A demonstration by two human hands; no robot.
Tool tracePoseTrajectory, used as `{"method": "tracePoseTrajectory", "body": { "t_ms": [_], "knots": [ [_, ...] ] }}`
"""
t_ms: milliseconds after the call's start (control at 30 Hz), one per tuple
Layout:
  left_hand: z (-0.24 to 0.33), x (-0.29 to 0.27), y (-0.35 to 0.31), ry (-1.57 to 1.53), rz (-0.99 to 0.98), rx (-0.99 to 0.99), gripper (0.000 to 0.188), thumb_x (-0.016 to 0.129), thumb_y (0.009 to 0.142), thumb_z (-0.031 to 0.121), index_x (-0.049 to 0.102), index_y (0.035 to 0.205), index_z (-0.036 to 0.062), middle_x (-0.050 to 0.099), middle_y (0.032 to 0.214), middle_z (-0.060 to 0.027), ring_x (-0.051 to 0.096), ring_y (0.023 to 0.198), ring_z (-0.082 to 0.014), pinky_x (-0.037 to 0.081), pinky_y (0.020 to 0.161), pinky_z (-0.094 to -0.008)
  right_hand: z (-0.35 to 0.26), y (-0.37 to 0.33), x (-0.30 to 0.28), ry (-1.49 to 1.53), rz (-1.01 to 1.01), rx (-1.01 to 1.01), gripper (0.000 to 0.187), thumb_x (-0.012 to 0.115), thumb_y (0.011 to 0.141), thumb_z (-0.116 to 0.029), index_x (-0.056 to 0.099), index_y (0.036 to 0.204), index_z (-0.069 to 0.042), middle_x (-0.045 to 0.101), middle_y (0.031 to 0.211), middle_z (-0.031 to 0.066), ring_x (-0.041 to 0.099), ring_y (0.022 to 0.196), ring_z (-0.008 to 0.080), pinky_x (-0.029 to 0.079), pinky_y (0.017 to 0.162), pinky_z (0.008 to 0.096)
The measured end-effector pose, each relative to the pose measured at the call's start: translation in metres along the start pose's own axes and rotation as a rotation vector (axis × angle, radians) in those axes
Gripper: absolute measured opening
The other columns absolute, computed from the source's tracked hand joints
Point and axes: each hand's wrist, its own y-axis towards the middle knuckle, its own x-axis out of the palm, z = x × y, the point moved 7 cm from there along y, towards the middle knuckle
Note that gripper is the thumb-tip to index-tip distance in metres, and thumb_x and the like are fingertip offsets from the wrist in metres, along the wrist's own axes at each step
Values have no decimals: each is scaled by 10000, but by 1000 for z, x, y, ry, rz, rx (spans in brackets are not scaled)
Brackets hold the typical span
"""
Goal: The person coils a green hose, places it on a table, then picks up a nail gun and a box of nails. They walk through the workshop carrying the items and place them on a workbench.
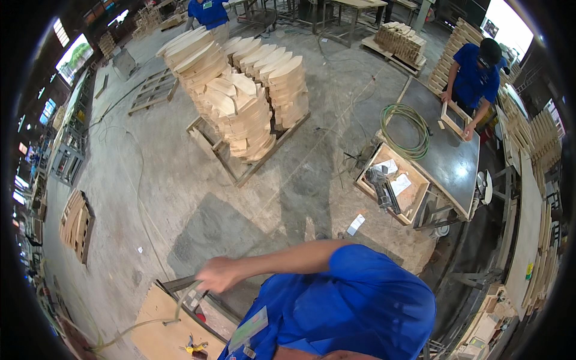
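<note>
My right arm reaches across my body to the left. Its hand (219, 274) is closed at the corner of a low metal-framed table. The end of a pale, thin hose (133, 327) runs up to my fingers, and they appear to grip it. A dark bit shows just under the hand, too small to make out. The hose trails back over the table's light wooden top (155, 309). Lower on that top lies a small yellow and black tool (195, 347), its kind unclear. A small red thing (200, 317) shows beside the frame. My left hand is not in view.
Ahead, tall stacks of curved wooden pieces (237, 111) stand on a pallet (249, 173). At right, a dark-topped table (447, 162) carries a coiled hose (389, 129) and a wooden tray (414, 210). A co-worker (477, 75) holds a wooden frame there. Another person (209, 13) stands behind the stacks.
</note>
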Motion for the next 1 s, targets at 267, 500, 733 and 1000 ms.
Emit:
{"method": "tracePoseTrajectory", "body": {
  "t_ms": [267,500,733,1000],
  "knots": [
    [-78,51,-50,285,-337,42,222,651,986,282,575,928,81,387,554,68,312,394,-42,191,370,-253,-29,26,-106,-56,61,-129,262,662,932,-311,673,906,-50,643,751,205,655,748,392,493,674,483],
    [-58,171,-100,526,-755,339,120,772,839,66,674,862,1,541,681,59,452,613,-46,361,520,-268,104,-73,-236,-399,424,466,108,539,1008,-143,617,993,-70,547,1126,120,509,1105,283,459,998,439],
    [39,287,-198,515,-1321,832,155,831,741,74,710,827,33,563,651,-72,551,569,-216,426,544,-354,33,-144,-328,-303,1002,138,315,507,1053,-311,578,1167,-26,609,856,93,610,829,244,529,840,393],
    [105,366,-325,-56,-1074,1539,291,803,636,45,646,880,65,555,802,-49,590,687,-252,467,563,-370,-91,-49,-248,-77,349,158,372,571,985,-276,496,1311,-113,648,981,136,656,794,281,524,760,428]
  ]
}}
